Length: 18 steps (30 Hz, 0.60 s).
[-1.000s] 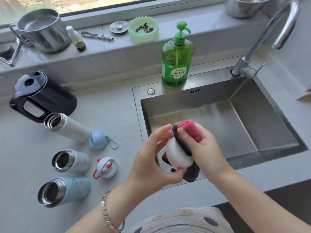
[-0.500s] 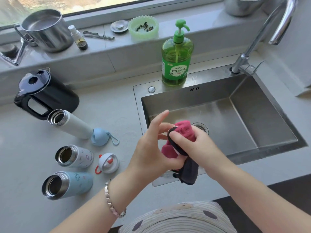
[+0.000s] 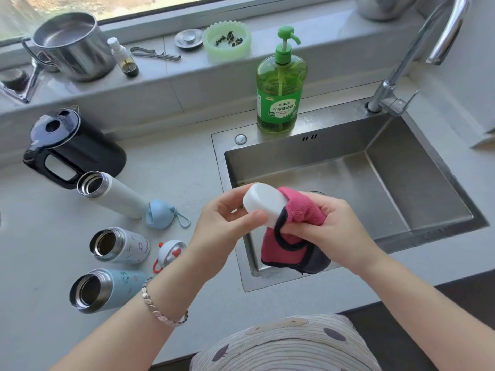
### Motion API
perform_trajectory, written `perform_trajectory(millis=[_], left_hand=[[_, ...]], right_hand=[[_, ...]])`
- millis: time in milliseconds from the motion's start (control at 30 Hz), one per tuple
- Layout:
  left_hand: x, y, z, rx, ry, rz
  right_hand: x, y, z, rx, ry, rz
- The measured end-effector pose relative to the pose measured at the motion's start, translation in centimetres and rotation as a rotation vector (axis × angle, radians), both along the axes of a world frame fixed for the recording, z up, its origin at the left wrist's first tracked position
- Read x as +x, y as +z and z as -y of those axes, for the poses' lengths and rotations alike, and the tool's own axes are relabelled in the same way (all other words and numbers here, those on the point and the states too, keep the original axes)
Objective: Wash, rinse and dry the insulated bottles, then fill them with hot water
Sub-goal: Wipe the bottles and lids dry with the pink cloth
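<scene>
**Cap in the cloth, over the sink**

The left hand pinches a white cap, thumb under it and fingers behind. The right hand grips a pink cloth bunched over the cap's right end. The cap lies nearly level, its long axis running left to right, with the bare flat end facing up-left. Under the grip is the sink's near-left corner. Left of the grip, on their sides (open mouths all aimed left), lie the white bottle, patterned bottle and blue bottle.

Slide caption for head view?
Left hand holds a white lid; right hand grips a pink cloth against it, above the sink.
</scene>
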<state>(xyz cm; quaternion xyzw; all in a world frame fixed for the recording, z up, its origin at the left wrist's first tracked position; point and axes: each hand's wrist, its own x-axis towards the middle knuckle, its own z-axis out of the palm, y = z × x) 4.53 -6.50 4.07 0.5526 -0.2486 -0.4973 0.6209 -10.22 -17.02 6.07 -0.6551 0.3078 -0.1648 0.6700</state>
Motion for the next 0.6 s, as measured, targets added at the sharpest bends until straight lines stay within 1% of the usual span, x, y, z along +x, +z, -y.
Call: perform_trajectory(millis=[67, 167, 233, 300, 333, 467, 533, 600], left_hand=[[0.1, 0.1, -0.1, 0.003, -0.028, -0.032], [-0.3, 0.2, -0.3, -0.025, -0.06, -0.012], [-0.7, 0.3, -0.5, -0.031, -0.069, 0.118], [-1.3, 0.5, -0.5, -0.034, -0.088, 0.273], [-1.4, 0.7, -0.5, -0.019, -0.086, 0.322], [-1.7, 1.6, -0.4, 0.085, 0.017, 0.326], [-1.8, 1.8, -0.5, 0.132, 0.06, 0.382], [-2.1, 2.1, -0.6, 0.133, 0.1, 0.466]], right_hand=[[-0.3, -0.2, 0.1, 0.012, 0.001, 0.018], [-0.8, -0.5, 0.2, 0.066, -0.013, 0.043], [-0.8, -0.4, 0.3, 0.09, -0.027, 0.049], [-0.8, -0.3, 0.4, 0.039, -0.014, 0.037], [-0.9, -0.2, 0.4, -0.005, -0.024, 0.031], [-1.3, -0.8, 0.0, -0.102, -0.052, 0.063], [-1.3, -1.1, -0.5, -0.082, -0.067, 0.104], [-1.1, -1.2, -1.1, -0.034, -0.095, 0.149]])
